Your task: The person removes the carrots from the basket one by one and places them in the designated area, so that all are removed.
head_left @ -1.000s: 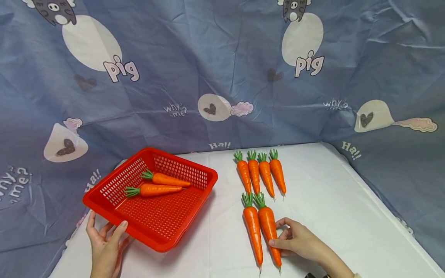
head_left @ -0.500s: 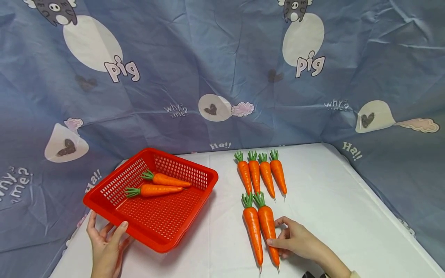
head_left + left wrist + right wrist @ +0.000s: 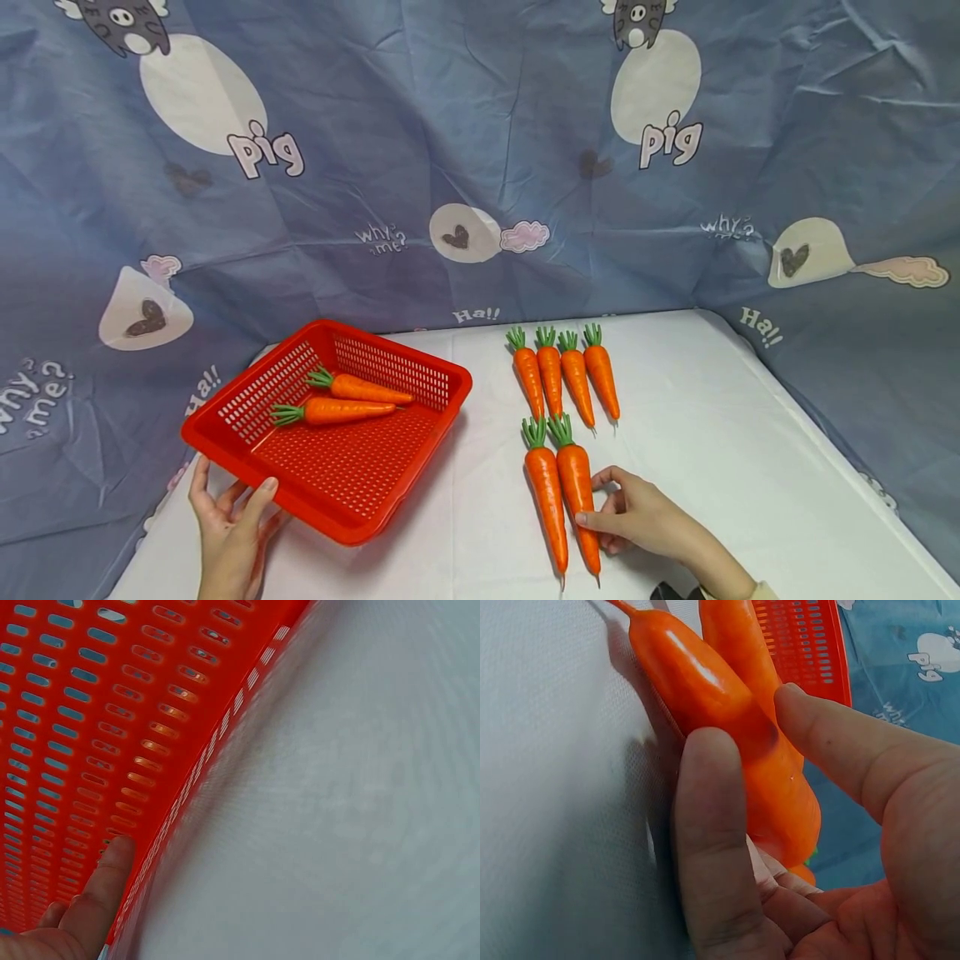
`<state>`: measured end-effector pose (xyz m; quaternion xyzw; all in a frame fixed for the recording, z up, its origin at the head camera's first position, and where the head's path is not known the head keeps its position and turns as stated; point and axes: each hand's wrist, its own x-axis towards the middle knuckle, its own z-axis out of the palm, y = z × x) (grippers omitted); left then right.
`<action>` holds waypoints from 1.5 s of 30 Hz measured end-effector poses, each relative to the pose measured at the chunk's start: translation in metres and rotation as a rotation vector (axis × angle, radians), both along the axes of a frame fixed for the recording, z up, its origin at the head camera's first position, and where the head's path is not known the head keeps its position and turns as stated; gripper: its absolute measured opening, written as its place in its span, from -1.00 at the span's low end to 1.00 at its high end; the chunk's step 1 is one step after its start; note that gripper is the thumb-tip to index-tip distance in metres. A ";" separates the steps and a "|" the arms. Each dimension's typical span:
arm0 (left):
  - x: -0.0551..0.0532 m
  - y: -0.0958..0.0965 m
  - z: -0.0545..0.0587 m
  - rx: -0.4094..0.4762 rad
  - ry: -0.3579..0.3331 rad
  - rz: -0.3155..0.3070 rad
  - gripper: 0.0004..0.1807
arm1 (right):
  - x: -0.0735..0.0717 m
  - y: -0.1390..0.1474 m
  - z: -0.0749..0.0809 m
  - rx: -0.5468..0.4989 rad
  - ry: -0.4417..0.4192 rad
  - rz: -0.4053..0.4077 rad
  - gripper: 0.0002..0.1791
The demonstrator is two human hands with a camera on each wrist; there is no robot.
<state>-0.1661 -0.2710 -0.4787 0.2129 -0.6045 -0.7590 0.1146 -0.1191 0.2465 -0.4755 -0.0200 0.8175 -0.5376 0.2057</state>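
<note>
I am watching the left hand (image 3: pixel 232 533) pinching the front of the red plastic basket (image 3: pixel 337 475) at lower left, probably to steady it. Low down, right of centre, the right hand (image 3: pixel 641 515) is pinching a carrot (image 3: pixel 574 479), maybe lining it up with the next carrot (image 3: pixel 546 496).

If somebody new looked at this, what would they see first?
Probably the bright red plastic basket on the left, held at its near edge by the left hand, with two carrots inside. Next, six more carrots on the white tablecloth: four behind, two in front, the right hand gripping the rightmost front carrot. Behind it all, a blue cloth says "pig" twice.
</note>
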 end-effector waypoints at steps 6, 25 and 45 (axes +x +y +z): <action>0.000 -0.001 -0.002 0.012 0.019 -0.010 0.11 | -0.001 0.001 0.001 0.008 0.009 0.001 -0.34; 0.002 -0.003 -0.003 0.033 0.053 -0.021 0.11 | -0.021 0.011 0.040 0.070 0.129 0.021 -0.44; 0.003 0.000 -0.003 0.013 0.057 -0.016 0.09 | -0.050 -0.035 0.092 0.152 0.293 0.230 -0.56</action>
